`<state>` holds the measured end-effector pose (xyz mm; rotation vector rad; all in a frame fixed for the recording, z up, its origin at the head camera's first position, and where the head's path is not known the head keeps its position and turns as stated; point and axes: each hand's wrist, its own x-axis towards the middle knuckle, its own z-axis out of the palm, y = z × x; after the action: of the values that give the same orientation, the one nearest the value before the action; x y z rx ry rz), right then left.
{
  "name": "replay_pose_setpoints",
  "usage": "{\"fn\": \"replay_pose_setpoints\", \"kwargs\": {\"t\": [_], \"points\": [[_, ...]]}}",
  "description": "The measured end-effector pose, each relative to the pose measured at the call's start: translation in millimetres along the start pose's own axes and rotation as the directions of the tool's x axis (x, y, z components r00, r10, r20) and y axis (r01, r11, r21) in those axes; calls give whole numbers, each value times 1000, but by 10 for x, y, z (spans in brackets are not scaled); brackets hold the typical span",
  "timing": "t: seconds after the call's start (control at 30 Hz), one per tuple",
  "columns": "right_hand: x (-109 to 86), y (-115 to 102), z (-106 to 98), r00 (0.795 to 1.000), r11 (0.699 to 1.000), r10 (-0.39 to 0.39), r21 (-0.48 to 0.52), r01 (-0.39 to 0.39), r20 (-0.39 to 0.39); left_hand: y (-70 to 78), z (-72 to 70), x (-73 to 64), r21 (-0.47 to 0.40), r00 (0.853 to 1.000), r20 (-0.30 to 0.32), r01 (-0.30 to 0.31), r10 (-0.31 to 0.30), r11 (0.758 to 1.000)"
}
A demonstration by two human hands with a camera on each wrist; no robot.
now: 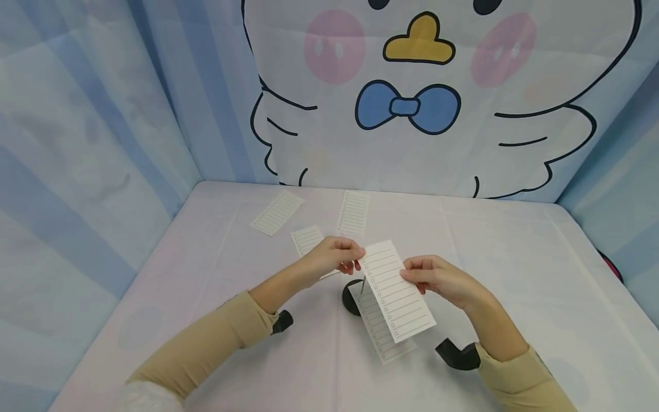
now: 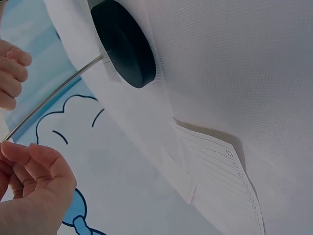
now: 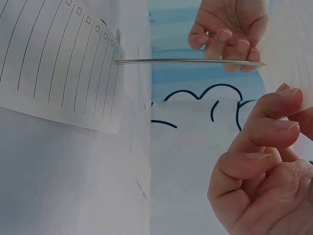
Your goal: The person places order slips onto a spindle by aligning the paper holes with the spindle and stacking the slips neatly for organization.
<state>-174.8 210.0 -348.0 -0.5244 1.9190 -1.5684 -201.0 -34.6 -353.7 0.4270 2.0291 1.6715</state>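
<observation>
My left hand (image 1: 333,256) pinches the upper left corner of a lined checklist sheet (image 1: 397,294), and my right hand (image 1: 441,281) pinches its right edge. Held slanted, the sheet is over a paper spike with a round black base (image 2: 124,46). In the right wrist view the thin metal spike (image 3: 190,61) points up, its tip right at the held sheet's underside. Low on the spike, at the base, lies another checklist sheet (image 1: 374,329), partly covered by the held one in the head view.
Several more checklist sheets lie farther back on the white table: one at the left (image 1: 278,213), one upright-facing (image 1: 354,212), and one (image 1: 306,238) partly hidden behind my left hand. Black wrist mounts (image 1: 458,356) hang below both forearms. A printed curtain (image 1: 412,154) borders the table's back.
</observation>
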Motion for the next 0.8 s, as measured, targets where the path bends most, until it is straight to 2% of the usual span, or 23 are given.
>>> {"fn": "replay_pose_setpoints", "kwargs": {"t": [0.2, 0.33, 0.53, 0.63, 0.8], "points": [[39, 61, 3, 1000, 1000, 20, -15, -20, -11, 7, 37, 5, -10, 1000, -12, 16, -16, 1000], [85, 156, 7, 999, 998, 49, -34, -50, -22, -33, 63, 18, 26, 999, -24, 22, -22, 999], [117, 310, 23, 990, 986, 136, -94, -140, -49, -266, 63, 72, 161, 997, -17, 82, -81, 984], [131, 355, 30, 983, 969, 176, -165, -182, -52, -369, 64, 107, 200, 993, -4, 115, -117, 973], [160, 406, 33, 974, 935, 224, -274, -227, -43, -455, 71, 146, 254, 988, 6, 147, -154, 956]]}}
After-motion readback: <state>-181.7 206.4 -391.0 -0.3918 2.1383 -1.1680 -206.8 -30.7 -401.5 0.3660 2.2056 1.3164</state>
